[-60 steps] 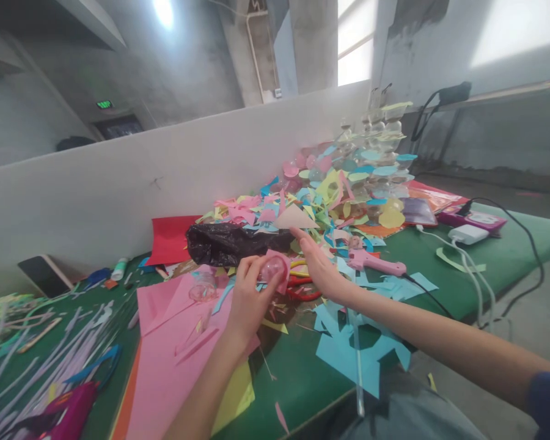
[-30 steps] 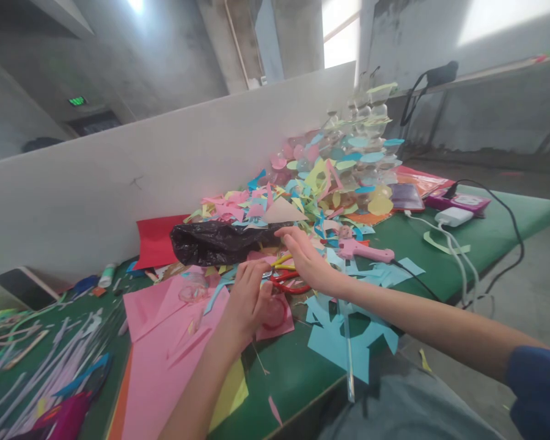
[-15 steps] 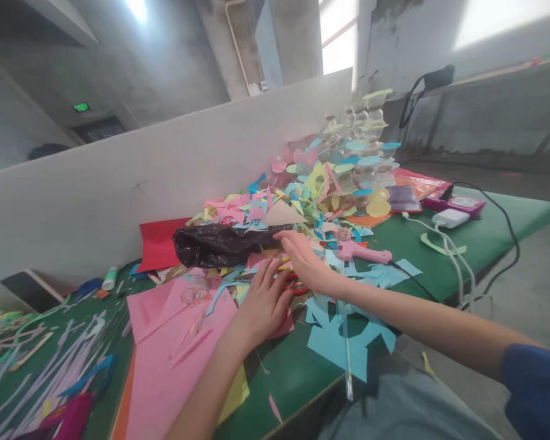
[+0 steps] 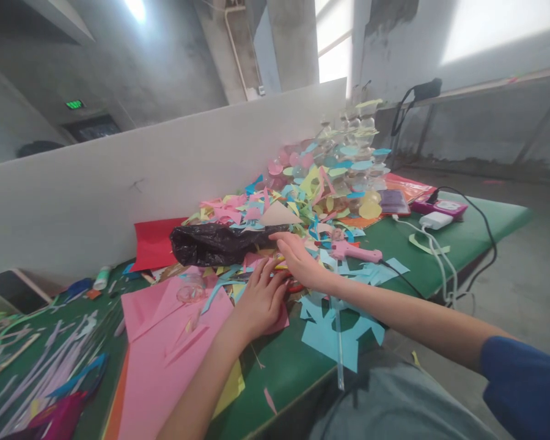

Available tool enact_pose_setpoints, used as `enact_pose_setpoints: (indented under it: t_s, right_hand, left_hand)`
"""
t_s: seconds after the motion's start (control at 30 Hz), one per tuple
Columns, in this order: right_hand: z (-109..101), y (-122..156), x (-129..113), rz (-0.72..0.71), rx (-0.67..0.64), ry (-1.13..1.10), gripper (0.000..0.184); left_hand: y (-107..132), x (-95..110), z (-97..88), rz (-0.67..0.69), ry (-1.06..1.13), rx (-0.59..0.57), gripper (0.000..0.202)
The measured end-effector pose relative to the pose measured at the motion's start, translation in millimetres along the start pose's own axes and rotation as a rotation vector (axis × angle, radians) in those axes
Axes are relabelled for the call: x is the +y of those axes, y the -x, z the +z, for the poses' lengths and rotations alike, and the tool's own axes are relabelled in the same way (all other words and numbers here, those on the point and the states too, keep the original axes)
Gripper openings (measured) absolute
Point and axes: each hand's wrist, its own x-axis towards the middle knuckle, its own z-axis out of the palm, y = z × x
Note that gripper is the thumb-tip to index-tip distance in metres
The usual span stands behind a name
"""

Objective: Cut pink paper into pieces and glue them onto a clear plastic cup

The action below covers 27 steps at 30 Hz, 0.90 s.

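In the head view my left hand [image 4: 263, 298] lies palm down over paper scraps, its fingers stretched forward and slightly apart. My right hand [image 4: 302, 263] is just beyond it on the right, fingers extended and its thumb hidden. Its fingertips are at the right end of a crumpled black plastic bag [image 4: 211, 244]; whether they touch it I cannot tell. Between and under the hands shows a red loop [image 4: 296, 286], perhaps a scissor handle, partly covered. Pink paper sheets [image 4: 160, 366] lie left of my left hand. A pink glue gun [image 4: 357, 252] rests right of my right hand.
A heap of coloured paper scraps [image 4: 256, 211] leans toward the white partition [image 4: 96, 183]. Stacked clear plastic pieces [image 4: 362, 134] stand behind. Cables and a white adapter [image 4: 436, 220] lie at right. Light-blue paper [image 4: 334, 342] and a clear glue stick [image 4: 340, 354] overhang the front edge.
The view has shifted slightly, so the table's things sit a little further left. Both hands keep almost the same pose and place over the scraps.
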Motion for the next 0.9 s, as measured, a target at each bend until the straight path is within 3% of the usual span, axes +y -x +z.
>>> enact_pose_setpoints:
  t_s: [0.47,0.7,0.8,0.9]
  right_hand:
    - [0.5,-2.0,4.6,-0.028,-0.028,-0.018,0.039]
    - [-2.9,-3.9,0.8,-0.077,0.009,0.049,0.028]
    - [-3.3,-2.0,-4.0,0.006,-0.102,0.015,0.024]
    - [-2.3,1.4,-8.6,0.121,-0.305,-0.019,0.033]
  left_hand:
    - [-1.7,5.5,-2.8,-0.028,-0.005,0.046,0.024]
    - [-0.2,-4.5,-11.6,-0.037,-0.066,0.232,0.032]
    - [4.2,-9.6,-19.3,-0.074,-0.052,0.379,0.03]
    - [9.1,-11.7,-24.1,-0.084,-0.043,0.485,0.028]
